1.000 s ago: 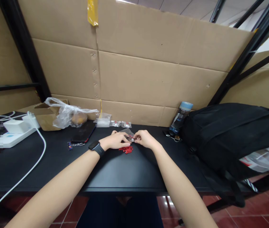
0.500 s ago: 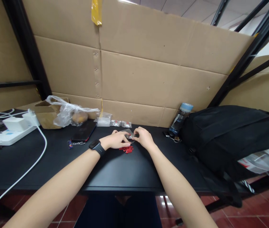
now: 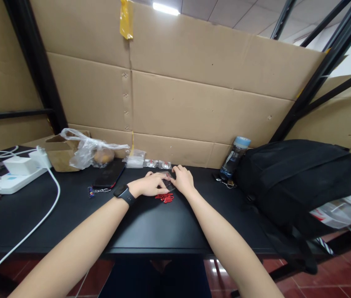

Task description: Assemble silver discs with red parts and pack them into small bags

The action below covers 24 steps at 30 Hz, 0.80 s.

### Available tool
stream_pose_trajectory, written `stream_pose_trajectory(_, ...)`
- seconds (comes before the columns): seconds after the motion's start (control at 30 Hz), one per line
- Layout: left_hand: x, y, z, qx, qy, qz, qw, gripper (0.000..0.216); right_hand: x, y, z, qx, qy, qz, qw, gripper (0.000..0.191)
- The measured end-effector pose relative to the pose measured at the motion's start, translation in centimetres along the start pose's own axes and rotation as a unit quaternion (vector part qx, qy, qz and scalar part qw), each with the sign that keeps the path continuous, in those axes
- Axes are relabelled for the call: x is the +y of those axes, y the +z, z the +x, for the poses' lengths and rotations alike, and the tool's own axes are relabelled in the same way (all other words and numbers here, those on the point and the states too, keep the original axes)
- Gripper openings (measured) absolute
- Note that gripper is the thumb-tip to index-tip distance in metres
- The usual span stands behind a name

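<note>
A small clear plastic bag (image 3: 169,186) lies low over the black table between my two hands. My left hand (image 3: 151,185), wearing a dark watch on its wrist, has its fingers closed on the bag's left side. On the other side my right hand (image 3: 184,180) pinches the bag near its upper right edge; its fingertips are partly hidden. What the bag holds is too small to make out. Just below it rests a bunch of red cords (image 3: 164,198). Behind the hands are two small clear packets (image 3: 164,164) with red bits inside.
Left of the hands lie a phone (image 3: 109,174), a stack of clear bags (image 3: 135,159), a knotted plastic bag (image 3: 85,153) and a white power strip (image 3: 23,182). A bottle (image 3: 235,157) and a black backpack (image 3: 299,178) stand right. Cardboard (image 3: 175,99) walls the back.
My right hand has shifted slightly left and its thumb now lies closer to the left hand's fingers. The view has tilted up a little.
</note>
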State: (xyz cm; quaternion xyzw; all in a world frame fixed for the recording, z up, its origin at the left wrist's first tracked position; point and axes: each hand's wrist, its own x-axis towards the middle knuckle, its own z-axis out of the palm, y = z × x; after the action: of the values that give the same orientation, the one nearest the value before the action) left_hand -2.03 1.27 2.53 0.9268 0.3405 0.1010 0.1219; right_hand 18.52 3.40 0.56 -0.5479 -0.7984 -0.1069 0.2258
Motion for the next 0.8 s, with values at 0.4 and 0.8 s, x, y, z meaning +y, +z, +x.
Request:
stream_pose_trajectory(0.4, -2.3, 0.7, 0.0, 0.174, -0.053, 0.035, 0.983, 0.047, 3.6, -1.8, -1.1, -0.032, -0.089, 0.268, 0.959, 0.025)
stream_pose_trajectory(0.8, -1.2, 0.0, 0.3, 0.172, -0.115, 0.02, 0.978, 0.014, 2.5, -1.3, -0.9, -0.023, -0.066, 0.223, 0.972, 0.005)
